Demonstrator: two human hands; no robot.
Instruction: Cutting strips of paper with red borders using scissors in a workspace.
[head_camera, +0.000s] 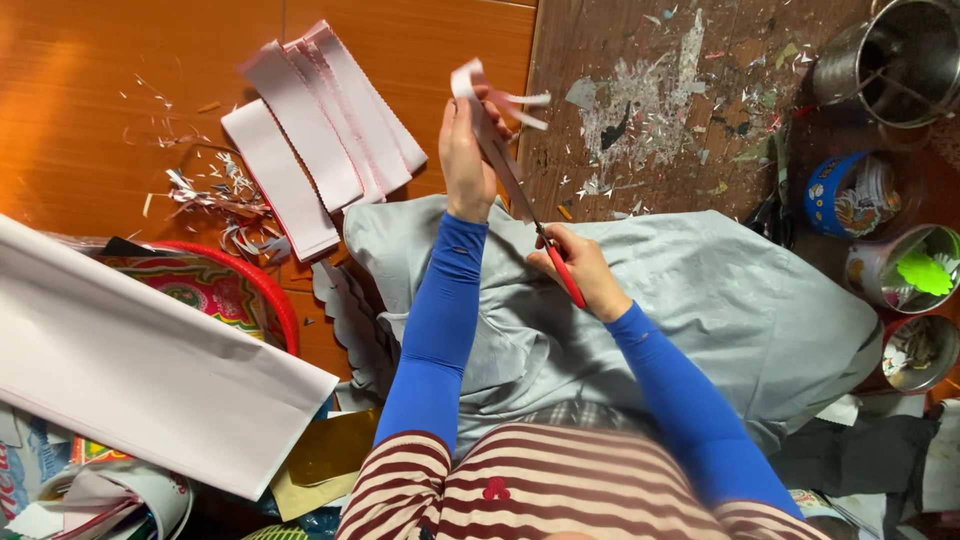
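Left hand (463, 150) grip pinching folded pink paper (487, 110), right hand (583, 268) clenching red scissors (540, 232) beneath

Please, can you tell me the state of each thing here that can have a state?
Left hand: closed on the folded paper strip.
Paper strip: held up, partly cut, its ends curling.
Right hand: gripping the scissors.
Scissors: red handles, blades at the strip.
Pink paper stack: lying flat, fanned out.
Metal bucket: tilted on its side, open.
Grey cloth: spread, wrinkled.
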